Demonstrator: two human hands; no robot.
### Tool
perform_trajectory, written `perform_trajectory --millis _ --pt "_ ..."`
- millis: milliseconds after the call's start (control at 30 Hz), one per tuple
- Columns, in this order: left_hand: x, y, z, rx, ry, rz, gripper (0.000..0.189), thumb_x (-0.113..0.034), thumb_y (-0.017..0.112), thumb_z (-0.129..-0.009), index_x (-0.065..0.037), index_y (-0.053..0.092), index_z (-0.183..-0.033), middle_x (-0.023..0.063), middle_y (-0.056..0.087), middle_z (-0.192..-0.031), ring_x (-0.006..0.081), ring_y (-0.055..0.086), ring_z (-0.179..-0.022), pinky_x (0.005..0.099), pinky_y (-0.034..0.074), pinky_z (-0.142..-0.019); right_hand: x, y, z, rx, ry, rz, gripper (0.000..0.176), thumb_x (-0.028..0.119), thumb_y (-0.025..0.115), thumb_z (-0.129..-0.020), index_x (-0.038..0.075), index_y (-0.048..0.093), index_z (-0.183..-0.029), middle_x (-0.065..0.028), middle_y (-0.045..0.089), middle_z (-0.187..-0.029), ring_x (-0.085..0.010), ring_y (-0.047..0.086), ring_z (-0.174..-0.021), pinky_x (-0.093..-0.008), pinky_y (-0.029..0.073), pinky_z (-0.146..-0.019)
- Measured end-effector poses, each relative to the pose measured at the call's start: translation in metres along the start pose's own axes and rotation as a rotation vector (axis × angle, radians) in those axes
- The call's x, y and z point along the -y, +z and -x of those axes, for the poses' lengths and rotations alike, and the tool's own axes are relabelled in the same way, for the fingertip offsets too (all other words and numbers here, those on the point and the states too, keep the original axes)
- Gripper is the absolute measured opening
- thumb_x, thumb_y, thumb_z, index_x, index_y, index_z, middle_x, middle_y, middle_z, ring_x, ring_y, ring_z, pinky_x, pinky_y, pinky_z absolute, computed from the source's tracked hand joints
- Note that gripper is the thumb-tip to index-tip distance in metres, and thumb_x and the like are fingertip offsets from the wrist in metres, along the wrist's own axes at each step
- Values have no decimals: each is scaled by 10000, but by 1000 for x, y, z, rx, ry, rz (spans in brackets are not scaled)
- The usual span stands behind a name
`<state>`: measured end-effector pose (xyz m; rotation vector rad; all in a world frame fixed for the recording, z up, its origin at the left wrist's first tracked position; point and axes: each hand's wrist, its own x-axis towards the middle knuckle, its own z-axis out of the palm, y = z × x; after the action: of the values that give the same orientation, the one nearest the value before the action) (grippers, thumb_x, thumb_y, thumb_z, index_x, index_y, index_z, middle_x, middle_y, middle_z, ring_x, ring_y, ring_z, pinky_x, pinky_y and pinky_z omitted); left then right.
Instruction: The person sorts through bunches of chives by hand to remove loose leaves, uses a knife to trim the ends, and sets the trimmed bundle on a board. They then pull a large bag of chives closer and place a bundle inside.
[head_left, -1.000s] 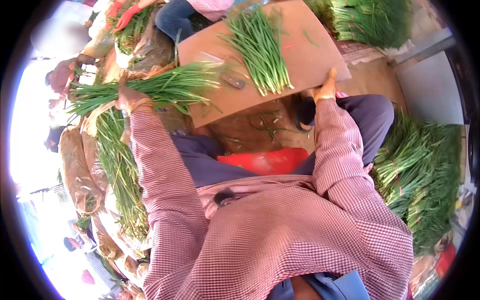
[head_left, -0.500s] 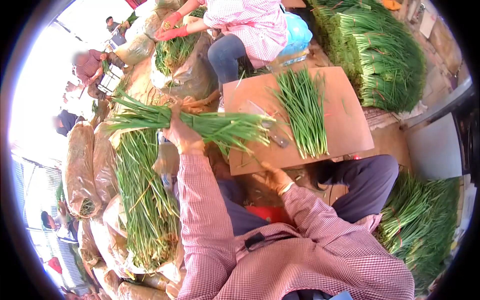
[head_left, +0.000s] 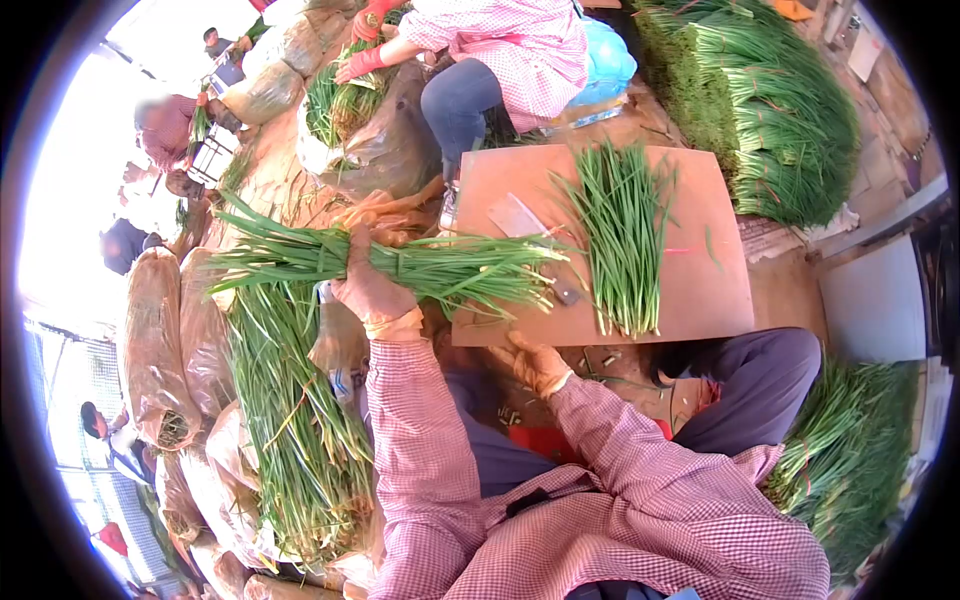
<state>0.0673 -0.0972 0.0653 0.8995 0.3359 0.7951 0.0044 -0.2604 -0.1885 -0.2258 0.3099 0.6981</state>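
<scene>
My left hand (head_left: 374,292) is closed round the middle of a bunch of garlic chives (head_left: 470,262), held sideways with the leafy ends to the left and the pale stem ends over the board's left part. Nothing shows in my right hand (head_left: 537,364), which is open just below the front edge of the brown board (head_left: 700,290), fingers towards the stems. A second pile of chives (head_left: 622,235) lies on the board, stem ends towards me. Between the two bunches is a knife (head_left: 516,216), its middle partly hidden by the held stems.
A large heap of loose chives (head_left: 300,410) sits on my left beside wrapped bundles (head_left: 158,345). Tied bunches are stacked at the back right (head_left: 790,120) and near my right knee (head_left: 850,440). Across the board, a person in red gloves (head_left: 362,62) handles chives over a bag.
My left hand still grips the bunch, which has shifted only slightly. My right hand has moved a little left along the board's front edge. The co-worker's gloved hands have moved apart.
</scene>
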Motion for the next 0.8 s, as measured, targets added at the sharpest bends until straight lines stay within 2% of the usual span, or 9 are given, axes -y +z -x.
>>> perform_trajectory --millis 167,200,300,367,433,500,633,700,800 --pt "-8 -2 -6 -43 -132 114 51 -52 643 -834 -4 641 -817 48 595 -641 171 566 -534 306 498 -493 5 4 9 -102 228 97 355 118 543 -946 37 460 -1281 -121 563 -1230 -262 560 -1146 -429 509 -952" --pt "-17 0 -6 -49 -145 6 147 -120 570 -891 10 639 -888 47 551 -650 183 559 -608 349 527 -640 11 8 23 -78 368 308 333 187 580 -933 34 518 -1222 -119 607 -1161 -236 591 -1093 -370 517 -914" --pt "-36 -5 -11 88 -257 276 166 -132 558 -899 11 644 -899 42 542 -658 190 555 -634 376 528 -706 45 42 76 157 619 1152 352 250 599 -919 13 568 -1178 -116 662 -1075 -215 622 -1030 -309 507 -884" --pt "-48 -3 -9 103 -246 313 168 -142 539 -912 7 614 -892 41 531 -686 191 543 -666 370 510 -760 79 88 113 300 580 1578 376 279 590 -919 -4 595 -1167 -107 693 -974 -193 650 -944 -267 496 -860" --pt "-55 -10 -10 184 -211 333 164 -173 539 -919 -29 593 -862 26 532 -701 171 541 -681 341 497 -755 112 148 157 353 457 1391 401 296 564 -939 -6 584 -1201 -99 695 -971 -163 653 -934 -261 493 -854" --pt "-59 -11 -4 170 -148 307 161 -158 543 -913 -2 581 -908 45 531 -728 187 546 -698 359 508 -760 134 194 179 438 132 1574 352 190 576 -941 -24 571 -1220 -94 687 -969 -157 644 -912 -267 503 -838" --pt "-58 -8 10 93 -124 209 149 -126 587 -885 23 589 -871 48 513 -679 204 549 -681 394 519 -743 139 230 184 141 -346 1287 455 210 664 -887 -4 538 -1268 -108 656 -1149 -173 604 -1082 -304 449 -968" --pt "-48 -11 9 49 -150 160 144 -119 611 -873 24 600 -863 46 517 -666 203 556 -674 393 522 -717 132 230 152 188 -835 1683 625 230 725 -818 19 463 -1344 -159 621 -1183 -253 596 -1093 -339 459 -961" --pt "-42 2 22 75 -266 206 121 -106 648 -852 9 611 -862 56 539 -664 209 567 -650 385 528 -644 110 237 92 296 -995 2143 1031 321 806 -688 76 203 -1487 -201 512 -1321 -328 519 -1202 -375 419 -1022"
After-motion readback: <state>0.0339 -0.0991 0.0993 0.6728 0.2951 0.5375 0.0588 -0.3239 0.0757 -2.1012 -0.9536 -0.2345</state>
